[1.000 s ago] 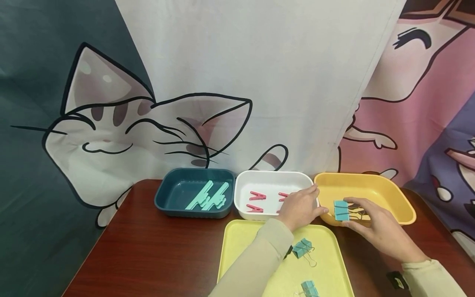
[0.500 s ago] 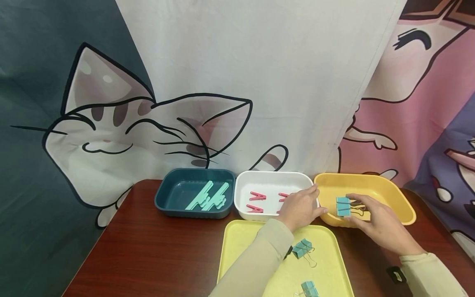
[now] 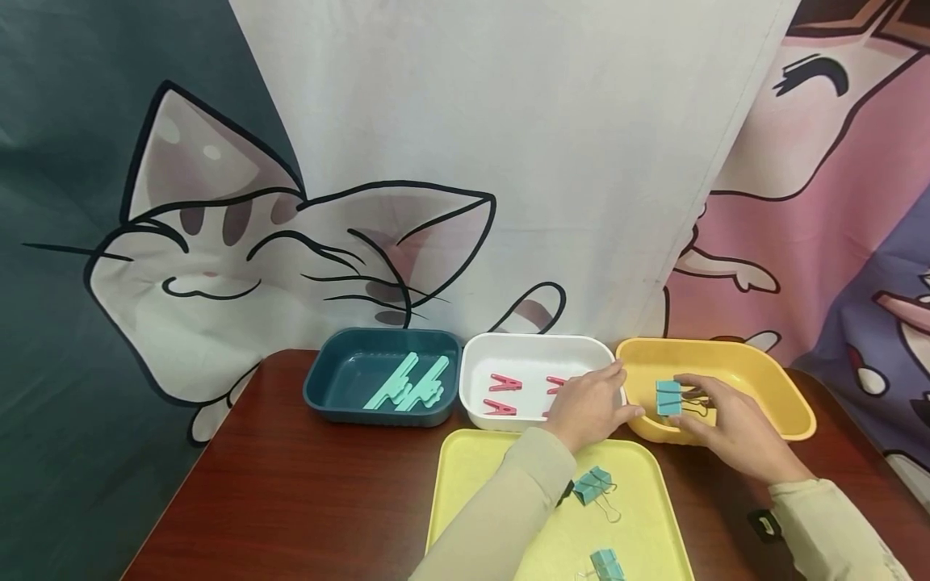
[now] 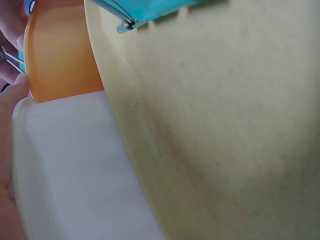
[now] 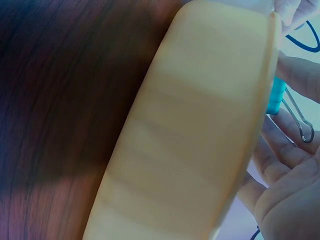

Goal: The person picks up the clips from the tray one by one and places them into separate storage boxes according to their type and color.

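Note:
My right hand pinches a blue binder clip between thumb and fingers, over the front of the yellow bin. The clip's wire handles point towards the palm. In the right wrist view the fingers and part of the clip show past the bin's rim. My left hand rests where the white bin meets the yellow one, fingertips and thumb at the rims. Two more blue binder clips, one nearer the bins and one at the front, lie on the pale yellow tray.
Several red clothespins lie in the white bin, some partly behind my left hand. A dark teal bin on the left holds mint-green clips. The bins stand on a brown wooden table, before a printed curtain.
My right hand has lifted slightly and shifted a little further over the yellow bin, carrying the binder clip. The left hand stays in place.

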Available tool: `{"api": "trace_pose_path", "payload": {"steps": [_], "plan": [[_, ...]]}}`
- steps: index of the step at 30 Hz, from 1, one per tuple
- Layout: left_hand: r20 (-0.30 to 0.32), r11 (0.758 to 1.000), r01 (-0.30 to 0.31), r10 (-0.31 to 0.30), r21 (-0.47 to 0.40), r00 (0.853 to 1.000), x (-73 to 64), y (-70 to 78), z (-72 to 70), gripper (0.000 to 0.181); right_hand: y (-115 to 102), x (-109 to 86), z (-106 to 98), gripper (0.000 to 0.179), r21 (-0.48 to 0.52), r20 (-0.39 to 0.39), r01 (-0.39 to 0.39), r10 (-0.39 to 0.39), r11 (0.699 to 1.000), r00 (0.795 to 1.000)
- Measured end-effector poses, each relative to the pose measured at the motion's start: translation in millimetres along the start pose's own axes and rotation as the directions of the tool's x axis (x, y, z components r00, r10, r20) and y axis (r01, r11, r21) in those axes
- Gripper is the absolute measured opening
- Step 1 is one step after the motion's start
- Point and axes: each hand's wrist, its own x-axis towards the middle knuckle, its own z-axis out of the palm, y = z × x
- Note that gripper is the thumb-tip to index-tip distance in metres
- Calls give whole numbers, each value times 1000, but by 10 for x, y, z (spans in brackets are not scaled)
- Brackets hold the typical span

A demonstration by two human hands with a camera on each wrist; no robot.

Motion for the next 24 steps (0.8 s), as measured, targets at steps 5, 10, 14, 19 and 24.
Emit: {"api": "trace_pose_path", "payload": {"steps": [5,10,14,19,24], "plan": [[6,1000,5,-5,0,1000,6,-1,-5,69,33,37,28,56,30,39,-21,20,999,999],[10,1000,4,-4,-1,1000,7,2,-4,69,68,88,49,55,32,84,-33,30,999,996],[11,1000,4,-4,0,1000,12,1,4,69,86,135,63,54,48,133,-65,58,997,989],[9,1000,-1,1,7,1000,9,-8,5,70,95,189,92,52,87,187,-98,80,991,979],[7,1000,-2,2,7,1000,0,-6,1,70,124,227,132,51,110,236,-108,79,988,969]]}}
